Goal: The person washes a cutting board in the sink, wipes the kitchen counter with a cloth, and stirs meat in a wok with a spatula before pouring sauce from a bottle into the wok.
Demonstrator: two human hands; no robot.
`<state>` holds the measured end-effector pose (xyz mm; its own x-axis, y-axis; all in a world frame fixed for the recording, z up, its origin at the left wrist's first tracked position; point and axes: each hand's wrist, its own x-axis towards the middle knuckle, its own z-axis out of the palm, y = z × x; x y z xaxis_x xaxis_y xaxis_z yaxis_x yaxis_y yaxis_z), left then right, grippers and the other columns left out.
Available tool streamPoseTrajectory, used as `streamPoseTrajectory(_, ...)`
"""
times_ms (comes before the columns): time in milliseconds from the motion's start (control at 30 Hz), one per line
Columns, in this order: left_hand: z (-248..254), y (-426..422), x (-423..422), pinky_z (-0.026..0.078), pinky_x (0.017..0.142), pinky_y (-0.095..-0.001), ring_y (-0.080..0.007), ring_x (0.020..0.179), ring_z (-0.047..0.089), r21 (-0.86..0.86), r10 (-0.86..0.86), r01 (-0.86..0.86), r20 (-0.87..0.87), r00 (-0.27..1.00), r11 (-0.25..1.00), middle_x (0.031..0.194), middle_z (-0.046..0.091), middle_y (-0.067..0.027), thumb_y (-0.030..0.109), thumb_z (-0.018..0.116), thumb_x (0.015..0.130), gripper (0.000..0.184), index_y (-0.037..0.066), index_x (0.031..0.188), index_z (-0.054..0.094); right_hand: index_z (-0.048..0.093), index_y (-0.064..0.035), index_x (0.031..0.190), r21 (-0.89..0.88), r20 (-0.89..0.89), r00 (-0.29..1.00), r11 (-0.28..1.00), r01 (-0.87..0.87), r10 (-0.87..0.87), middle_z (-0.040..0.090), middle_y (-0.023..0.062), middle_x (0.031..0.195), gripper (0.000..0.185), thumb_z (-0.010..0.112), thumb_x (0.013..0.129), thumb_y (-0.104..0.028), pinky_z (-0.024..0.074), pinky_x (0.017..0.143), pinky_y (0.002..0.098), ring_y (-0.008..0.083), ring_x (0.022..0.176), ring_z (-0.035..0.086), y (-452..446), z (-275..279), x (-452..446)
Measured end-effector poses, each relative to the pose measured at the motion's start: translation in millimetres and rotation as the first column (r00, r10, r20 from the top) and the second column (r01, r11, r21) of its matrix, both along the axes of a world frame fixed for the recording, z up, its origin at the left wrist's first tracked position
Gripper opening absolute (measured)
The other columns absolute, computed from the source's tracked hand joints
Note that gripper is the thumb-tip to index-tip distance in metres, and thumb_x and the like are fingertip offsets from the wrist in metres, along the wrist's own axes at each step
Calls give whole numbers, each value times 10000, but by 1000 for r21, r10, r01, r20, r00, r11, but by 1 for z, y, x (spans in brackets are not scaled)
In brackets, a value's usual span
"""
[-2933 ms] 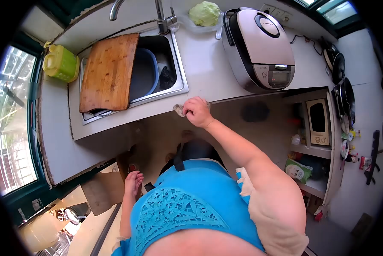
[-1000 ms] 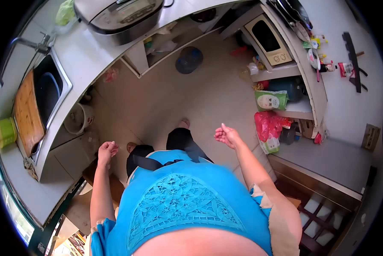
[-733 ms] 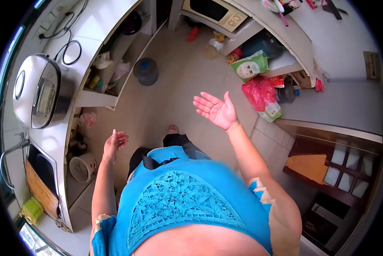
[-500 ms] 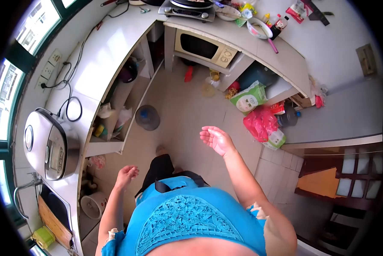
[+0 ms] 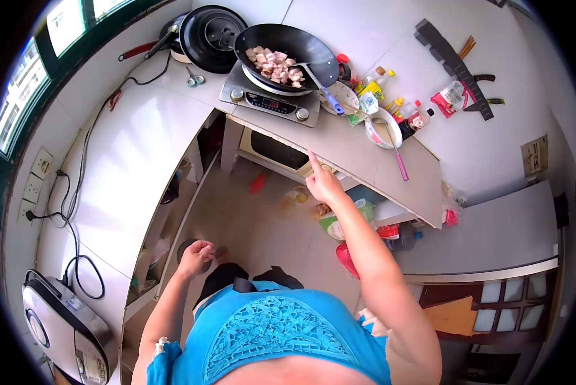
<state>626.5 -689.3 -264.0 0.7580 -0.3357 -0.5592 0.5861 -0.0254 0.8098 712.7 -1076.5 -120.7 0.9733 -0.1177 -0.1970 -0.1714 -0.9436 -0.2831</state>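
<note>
Round black wok (image 5: 319, 55) of pink meat chunks (image 5: 275, 66) now fully in view; right hand (image 5: 325, 185) empty, index extended; left hand (image 5: 195, 258) half-curled, seemingly empty

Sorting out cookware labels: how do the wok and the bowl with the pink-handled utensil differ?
The wok is black and larger; the bowl is mostly white and smaller.
The wok sits on the cooktop; the bowl is on the counter.
The wok's utensil has a blue handle, the bowl's a pink one.
Both are round and open.
</note>
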Motion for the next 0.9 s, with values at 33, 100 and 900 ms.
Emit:
streamPoseTrajectory(33,-2,2,9,468,660,-232,-102,713,556,25,-11,11,-10,1000,1000,846,604,-44,141,531,903,173,10,1004,584,42,-203,1441,-152,-26,999,988,15,-19,646,177,862,788,514,811,-164,491,721,455,352,787,620,-1,0,28)
streamPoseTrajectory(100,-13,13,15,467,659,-230,-101,707,552,75,-37,40,-39,999,996,839,603,-43,145,539,898,171,12,997,584,6,-207,1443,-202,-17,998,978,49,-54,647,175,867,804,506,815,-156,492,717,458,347,783,621,-9,-3,76)
streamPoseTrajectory(900,16,-115,19,440,670,-250,-109,718,519,366,282,-262,0,959,893,792,588,-22,148,544,891,188,6,1008,581,606,-39,933,315,461,882,947,-62,-95,625,105,702,141,517,834,-85,477,577,332,235,612,602,-151,-18,142)
